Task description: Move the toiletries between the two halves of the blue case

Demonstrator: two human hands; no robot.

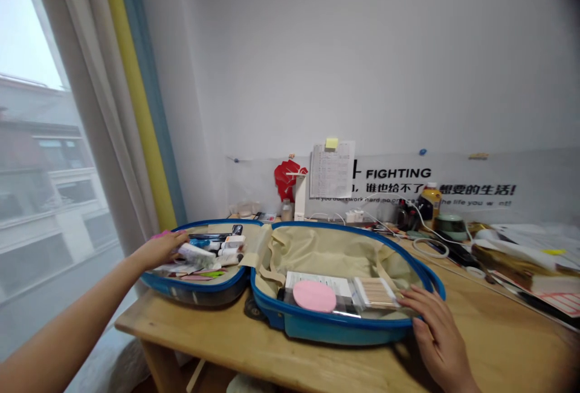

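A small blue suitcase (pixel 353 328) lies spread wide on the wooden table, its two halves side by side. My left hand (pixel 164 249) reaches into the left half with its fingers curled down among the items; what they hold is hidden. Near its fingertips is a white tube (pixel 197 255), and something pink (pixel 162 234) shows behind the hand. Small white bottles (pixel 229 253) lie to the right. My right hand (pixel 435 326), fingers stretched out, rests over the right half's rim. Beside it are a pack of thin wooden sticks (pixel 375 292) and a pink oval item (pixel 314 296).
Behind the suitcase stand a white lamp (pixel 299 198) and a small jar (pixel 287 209). Cables, a yellow-labelled bottle (pixel 429 201) and piled papers (pixel 512 242) occupy the table's right side. Curtains (pixel 131 97) and a window are at the left.
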